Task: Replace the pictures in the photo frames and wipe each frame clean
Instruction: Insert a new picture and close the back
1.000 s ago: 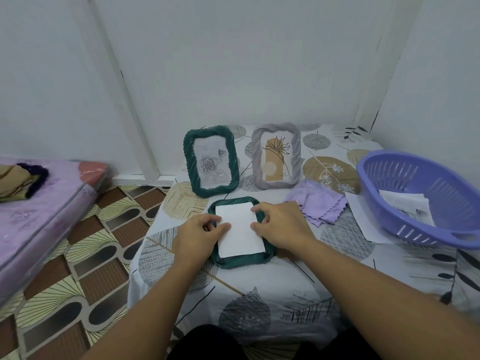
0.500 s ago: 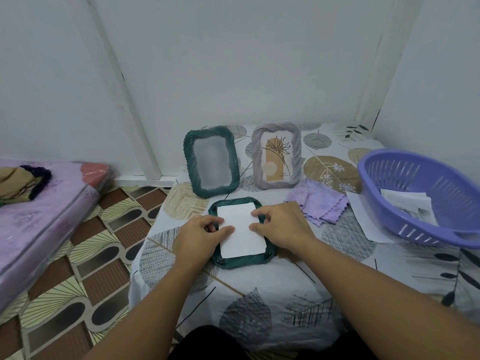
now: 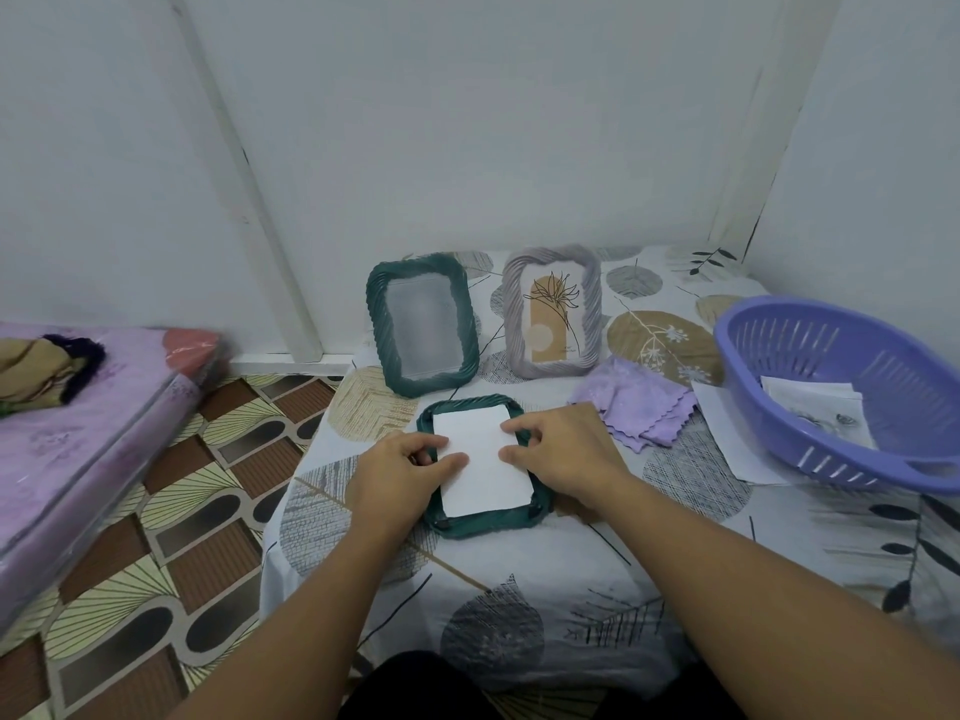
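Lying face-down, green frame [image 3: 485, 527] carries white paper [image 3: 480, 467] under both hands.

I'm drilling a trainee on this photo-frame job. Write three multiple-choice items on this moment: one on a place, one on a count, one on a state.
1. Where does the purple cloth lie?
A. in the basket
B. on the table, right of the flat frame
C. on the floor

2. How many frames stand upright at the wall?
A. one
B. two
C. four

3. What shows in the flat green frame?
A. a plain white sheet
B. a flower picture
C. bare glass

Answers:
1 B: the cloth is on the tablecloth between the flat frame and the purple basket.
2 B: the green standing frame and the grey frame lean there side by side.
3 A: the white sheet fills the opening, with the left hand and right hand at its edges.
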Demonstrator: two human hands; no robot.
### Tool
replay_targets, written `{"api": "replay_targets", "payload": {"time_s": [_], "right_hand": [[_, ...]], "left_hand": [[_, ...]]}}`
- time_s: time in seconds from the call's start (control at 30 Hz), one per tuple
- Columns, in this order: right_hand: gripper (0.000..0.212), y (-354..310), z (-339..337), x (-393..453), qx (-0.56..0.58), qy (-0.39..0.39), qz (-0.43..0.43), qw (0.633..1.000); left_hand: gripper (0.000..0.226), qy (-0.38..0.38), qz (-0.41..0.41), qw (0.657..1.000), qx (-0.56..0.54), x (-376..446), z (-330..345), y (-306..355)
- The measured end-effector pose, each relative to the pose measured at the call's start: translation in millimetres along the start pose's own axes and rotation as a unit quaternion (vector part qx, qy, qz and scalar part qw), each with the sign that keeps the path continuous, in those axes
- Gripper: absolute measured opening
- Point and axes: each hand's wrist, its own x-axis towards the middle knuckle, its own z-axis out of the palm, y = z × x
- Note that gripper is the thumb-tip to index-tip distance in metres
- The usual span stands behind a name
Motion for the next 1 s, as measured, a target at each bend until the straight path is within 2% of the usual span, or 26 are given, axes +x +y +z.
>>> {"api": "replay_targets", "payload": {"time_s": [0.2, 0.3, 0.43, 0.5, 0.57, 0.63, 0.7, 0.83, 1.0], "right_hand": [[0.037, -0.8, 0.2, -2.0, 0.016, 0.021, 0.011, 1.000], [0.021, 2.4, -2.9, -3.1, 0.088, 0.075, 0.026, 0.993], [0.011, 5.9, -21.0, -11.8, 0.044, 0.145, 0.061, 0.987], [0.021, 12.1, -27.4, -15.2, 0.000, 0.129, 0.091, 0.987], [0.048, 19.1, -29.7, -17.5, -0.060, 0.080, 0.137, 0.985], [0.082, 24.9, -27.9, -18.7, -0.098, 0.039, 0.174, 0.979], [0.101, 26.6, -26.4, -19.8, -0.106, 0.027, 0.189, 0.976], [0.110, 28.8, -22.9, -20.5, -0.109, 0.033, 0.200, 0.973], [0.097, 27.2, -24.2, -17.8, -0.057, 0.049, 0.208, 0.975]], "left_hand": [[0.023, 0.015, 0.000, 0.998, -0.057, 0.0, -1.3, -1.8], [0.010, 0.060, 0.004, 0.994, -0.092, -1.7, -3.3, -0.5], [0.009, 0.120, -0.008, 0.989, -0.089, -7.5, -0.5, 2.0], [0.012, 0.133, -0.019, 0.988, -0.073, -6.7, 1.9, -0.4], [0.008, 0.128, -0.027, 0.990, -0.043, -4.4, 4.0, -4.1], [0.014, 0.120, -0.030, 0.992, -0.019, -2.4, 5.4, -5.2], [0.016, 0.113, -0.028, 0.993, -0.002, -2.2, 5.4, -3.1], [0.019, 0.108, -0.031, 0.994, 0.001, -2.6, 4.8, -0.8], [0.021, 0.103, -0.048, 0.993, -0.003, -2.8, 3.6, 1.9]]}}
